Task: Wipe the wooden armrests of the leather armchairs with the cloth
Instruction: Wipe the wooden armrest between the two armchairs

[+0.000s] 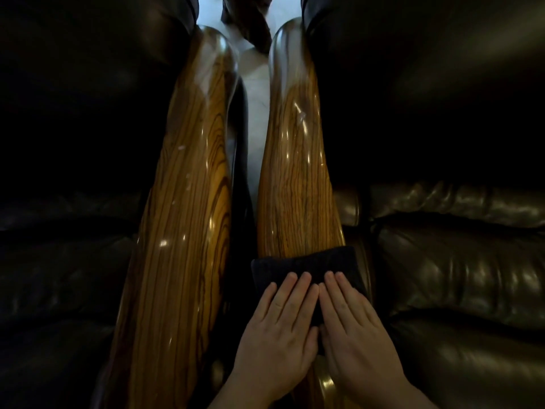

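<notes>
Your left hand (277,329) and right hand (354,323) lie flat, fingers straight, pressing the dark cloth (306,265) onto the right armrest (295,178), whose length runs straight ahead, away from you.

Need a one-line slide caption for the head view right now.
Both hands, left hand and right hand, press a dark cloth flat on the right wooden armrest.

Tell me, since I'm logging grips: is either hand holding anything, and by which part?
Nothing is gripped. The left hand and right hand press flat on the dark cloth, covering its near part, on the right armrest.
</notes>
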The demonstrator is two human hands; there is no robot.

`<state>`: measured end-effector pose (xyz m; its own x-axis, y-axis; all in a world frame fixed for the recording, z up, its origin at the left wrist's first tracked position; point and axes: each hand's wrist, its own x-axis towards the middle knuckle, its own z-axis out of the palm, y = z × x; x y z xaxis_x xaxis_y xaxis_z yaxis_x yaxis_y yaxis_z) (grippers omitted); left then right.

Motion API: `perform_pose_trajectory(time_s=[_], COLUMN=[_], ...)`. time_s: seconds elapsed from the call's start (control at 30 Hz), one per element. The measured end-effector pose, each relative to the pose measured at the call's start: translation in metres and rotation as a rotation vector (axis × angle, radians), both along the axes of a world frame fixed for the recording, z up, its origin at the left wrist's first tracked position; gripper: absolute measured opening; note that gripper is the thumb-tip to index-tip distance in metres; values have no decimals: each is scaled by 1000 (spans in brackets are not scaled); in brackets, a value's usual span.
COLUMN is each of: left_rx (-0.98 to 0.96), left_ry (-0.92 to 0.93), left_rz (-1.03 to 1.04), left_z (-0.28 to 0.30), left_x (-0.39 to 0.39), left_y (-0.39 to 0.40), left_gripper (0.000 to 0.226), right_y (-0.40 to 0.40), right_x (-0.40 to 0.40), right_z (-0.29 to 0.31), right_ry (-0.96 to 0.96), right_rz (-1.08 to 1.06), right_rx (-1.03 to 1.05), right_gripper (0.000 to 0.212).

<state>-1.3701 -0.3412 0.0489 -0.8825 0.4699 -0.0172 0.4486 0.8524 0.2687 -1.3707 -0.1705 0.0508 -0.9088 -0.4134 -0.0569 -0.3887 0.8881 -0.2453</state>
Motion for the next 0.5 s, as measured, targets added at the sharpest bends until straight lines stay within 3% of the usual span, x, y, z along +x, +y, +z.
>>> perform_pose_trajectory(time_s=[0.5], left_rx=[-63], left_ry=[-9], left_rz=[-9], left_z=[26], left_x=[-76], left_y=[-17], left_gripper=[59], right_y=[-25], right_x=[-61], right_z=[20], right_ry=[45], right_rz=[-103], right_rx=[-51], right_gripper=[59])
